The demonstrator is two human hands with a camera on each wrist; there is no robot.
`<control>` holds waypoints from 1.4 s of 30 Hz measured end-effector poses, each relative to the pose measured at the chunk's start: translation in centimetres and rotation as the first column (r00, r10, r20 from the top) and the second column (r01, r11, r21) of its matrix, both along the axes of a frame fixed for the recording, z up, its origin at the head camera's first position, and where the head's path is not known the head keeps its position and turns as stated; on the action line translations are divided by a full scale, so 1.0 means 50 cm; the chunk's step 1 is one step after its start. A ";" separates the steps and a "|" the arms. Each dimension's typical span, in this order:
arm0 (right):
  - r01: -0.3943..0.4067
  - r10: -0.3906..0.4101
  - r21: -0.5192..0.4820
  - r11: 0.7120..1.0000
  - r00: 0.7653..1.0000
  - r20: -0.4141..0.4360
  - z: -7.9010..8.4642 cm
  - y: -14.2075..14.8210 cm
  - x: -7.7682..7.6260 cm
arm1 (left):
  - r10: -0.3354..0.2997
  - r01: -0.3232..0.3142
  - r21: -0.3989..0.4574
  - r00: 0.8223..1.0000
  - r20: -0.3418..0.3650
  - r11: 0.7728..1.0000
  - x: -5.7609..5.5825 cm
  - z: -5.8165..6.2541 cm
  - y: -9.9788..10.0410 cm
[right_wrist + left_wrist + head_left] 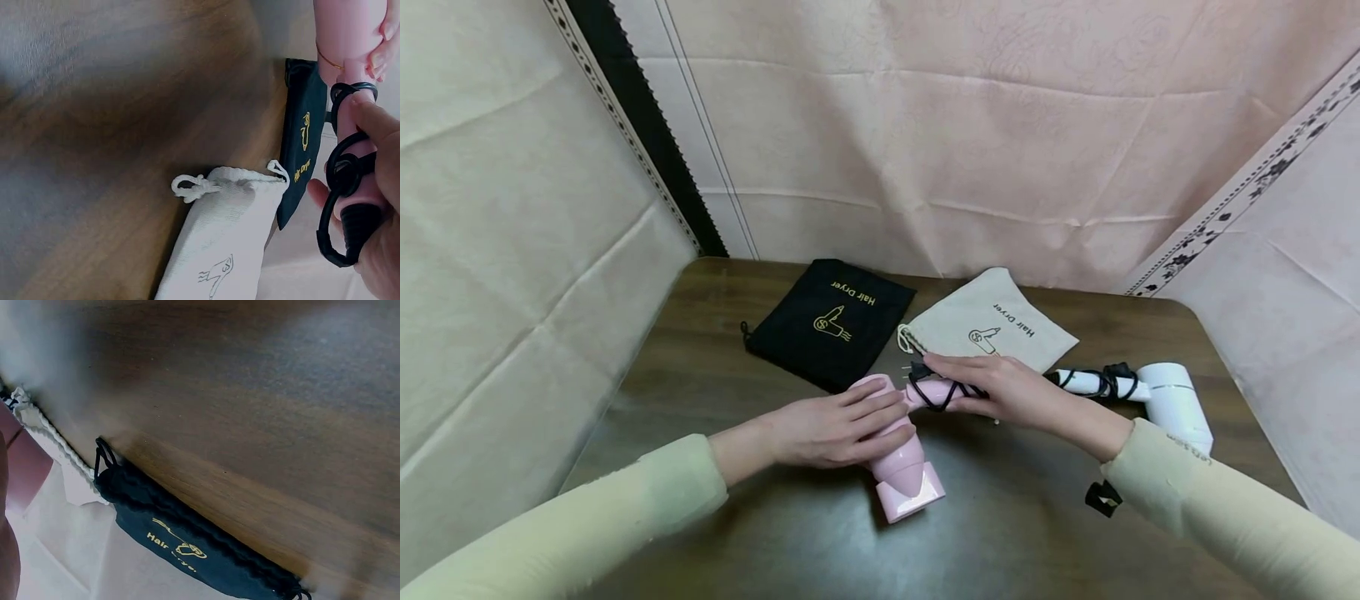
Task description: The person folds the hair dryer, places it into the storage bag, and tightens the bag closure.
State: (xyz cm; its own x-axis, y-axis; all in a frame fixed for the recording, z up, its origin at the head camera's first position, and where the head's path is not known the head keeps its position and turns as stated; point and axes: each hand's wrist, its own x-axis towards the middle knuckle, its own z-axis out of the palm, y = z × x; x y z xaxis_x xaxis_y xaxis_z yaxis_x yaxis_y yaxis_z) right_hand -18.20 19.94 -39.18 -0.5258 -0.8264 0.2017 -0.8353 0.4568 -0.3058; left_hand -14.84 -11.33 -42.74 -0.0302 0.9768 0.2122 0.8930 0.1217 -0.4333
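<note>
A pink hair dryer point(901, 467) lies between both hands, its wide nozzle pointing toward the near side of the table. My left hand point(838, 429) grips the barrel from above, fingers wrapped over it. Around the handle, where a black cord point(344, 172) is wound, my right hand point(1011, 392) holds on with thumb and fingers. The cord's plug point(917, 372) sticks out by the right fingertips. Just behind the dryer lie a black drawstring bag point(831, 325) and a white drawstring bag point(1007, 312), both printed "Hair Dryer". The left wrist view barely shows the hand.
A white hair dryer point(1176, 408) with a black cord round its handle rests at the right, beside my right forearm. The brown wooden table point(775, 542) is bordered by pale cloth point(880, 150) at the back and sides. A small black object point(1103, 498) shows under the right cuff.
</note>
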 end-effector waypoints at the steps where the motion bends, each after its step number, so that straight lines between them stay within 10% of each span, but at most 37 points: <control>1: 0.007 -0.007 -0.001 1.000 1.000 -0.006 -0.002 0.001 0.001 | 0.006 -0.006 -0.004 1.000 0.004 1.000 0.000 -0.001 0.001; 14: 0.153 -0.155 -0.035 0.988 0.986 -0.057 -0.004 -0.013 0.005 | 0.122 -0.116 0.115 0.992 -0.043 0.987 -0.021 0.015 0.031; 30: 0.113 -0.096 -0.077 0.991 0.977 0.188 -0.002 0.005 0.019 | 0.063 -0.056 0.077 0.994 -0.091 0.995 -0.026 0.014 0.000; 42: 0.134 -0.097 -0.183 0.974 0.975 0.201 -0.012 -0.008 0.029 | 0.062 -0.048 0.101 0.988 -0.139 0.994 -0.037 0.018 -0.001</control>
